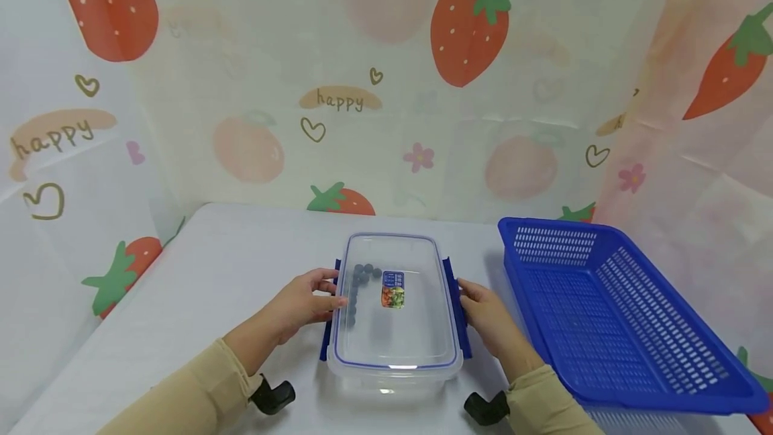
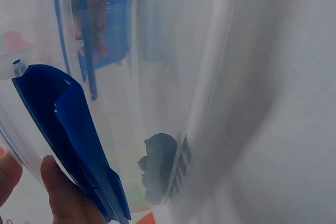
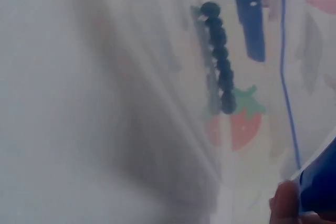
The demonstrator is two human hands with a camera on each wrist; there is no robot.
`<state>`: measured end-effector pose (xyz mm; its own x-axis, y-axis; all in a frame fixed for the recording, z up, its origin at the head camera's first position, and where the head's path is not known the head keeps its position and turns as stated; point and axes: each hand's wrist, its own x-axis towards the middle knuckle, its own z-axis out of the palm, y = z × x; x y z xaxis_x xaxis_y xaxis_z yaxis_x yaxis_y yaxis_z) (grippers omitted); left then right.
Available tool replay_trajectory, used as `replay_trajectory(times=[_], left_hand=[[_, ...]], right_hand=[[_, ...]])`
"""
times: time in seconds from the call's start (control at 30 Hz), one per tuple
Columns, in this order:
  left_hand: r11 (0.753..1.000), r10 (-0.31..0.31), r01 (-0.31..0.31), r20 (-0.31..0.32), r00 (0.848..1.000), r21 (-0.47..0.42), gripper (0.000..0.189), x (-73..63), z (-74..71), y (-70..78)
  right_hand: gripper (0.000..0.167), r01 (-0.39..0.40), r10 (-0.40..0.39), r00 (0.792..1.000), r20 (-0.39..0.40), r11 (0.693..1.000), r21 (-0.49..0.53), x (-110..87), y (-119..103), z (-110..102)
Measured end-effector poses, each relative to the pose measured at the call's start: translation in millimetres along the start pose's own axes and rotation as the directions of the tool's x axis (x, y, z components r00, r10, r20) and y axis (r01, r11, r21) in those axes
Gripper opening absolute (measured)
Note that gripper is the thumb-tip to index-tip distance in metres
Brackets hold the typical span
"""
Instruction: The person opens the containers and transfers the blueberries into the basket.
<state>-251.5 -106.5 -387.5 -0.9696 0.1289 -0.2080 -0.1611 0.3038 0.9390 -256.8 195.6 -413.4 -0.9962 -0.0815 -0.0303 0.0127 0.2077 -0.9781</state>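
Note:
A clear plastic food container (image 1: 423, 334) with a lid on top stands in the middle of the table in the head view. Several dark round blueberries (image 2: 160, 149) lie inside along its left side. My left hand (image 1: 302, 301) grips the left edge, its thumb over the lid and its fingers at the blue left latch (image 2: 68, 114). On the opposite edge, my right hand (image 1: 488, 314) holds the container by the blue right latch (image 1: 457, 304); its thumb is hidden in the head view. Both latches stick outward from the sides.
A large blue plastic basket (image 1: 628, 314) stands at the right, close to my right forearm. White cloth covers the table (image 1: 253, 247). Printed curtains with strawberries (image 1: 471, 25) enclose the back and sides.

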Motion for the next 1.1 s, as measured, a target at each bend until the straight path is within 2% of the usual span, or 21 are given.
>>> replay_trajectory(times=[0.13,0.3,0.4,0.83,1.1], left_hand=[[1.0,0.005,-0.005,0.013,1.0,0.007,0.067,-1.5,0.6,1.6],[1.0,-0.005,0.005,0.008,1.0,0.028,0.074,-1.6,0.5,2.1],[1.0,-0.018,0.018,0.012,1.0,0.023,0.073,-1.8,0.5,2.0],[1.0,-0.015,0.015,0.03,0.999,-0.001,0.07,-1.8,3.1,1.0],[1.0,-0.019,0.018,0.031,0.999,0.024,0.067,-2.4,2.8,2.9]], right_hand=[[0.039,-0.031,0.03,0.999,-0.009,0.996,-0.082,0.1,3,1],[0.037,0.05,-0.053,0.996,-0.068,0.998,-0.047,0.1,-1,1],[0.037,0.07,-0.071,0.993,-0.097,0.998,-0.007,-1.0,-6,2],[0.04,0.018,-0.015,0.996,-0.09,0.999,0.036,-3.3,-12,11],[0.04,0.013,-0.018,0.995,-0.103,0.999,-0.041,-4.7,-13,14]])
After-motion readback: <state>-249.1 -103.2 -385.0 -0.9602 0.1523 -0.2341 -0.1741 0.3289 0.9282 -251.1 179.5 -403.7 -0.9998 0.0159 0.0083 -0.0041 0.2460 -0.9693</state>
